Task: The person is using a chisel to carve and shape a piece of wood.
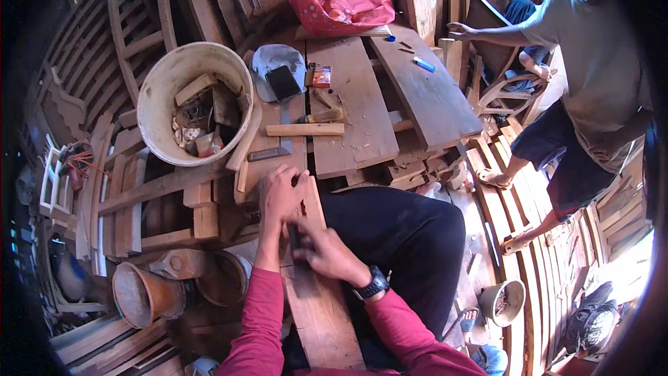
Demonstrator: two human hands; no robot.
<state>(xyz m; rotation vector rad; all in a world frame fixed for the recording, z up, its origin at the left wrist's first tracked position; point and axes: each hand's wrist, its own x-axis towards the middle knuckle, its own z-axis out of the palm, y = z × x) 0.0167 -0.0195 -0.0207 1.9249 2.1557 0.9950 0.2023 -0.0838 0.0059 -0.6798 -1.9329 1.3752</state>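
A long wooden board slopes from my lap to the bench edge. My left hand is closed around its far end, with the thumb and fingers over the edges. Lower down, my right hand is blurred by motion, its fingers around a dark block-like object against the board's left part. The kind of that object is too smeared to tell. Just beyond my left hand lies a try square. A short wooden strip and a yellowish tool handle lie farther back.
A large whitish bucket of scraps stands left. A grey cap with a black phone, a blue lighter and a red bag lie on the plank bench. Another person stands right, among stacked timber.
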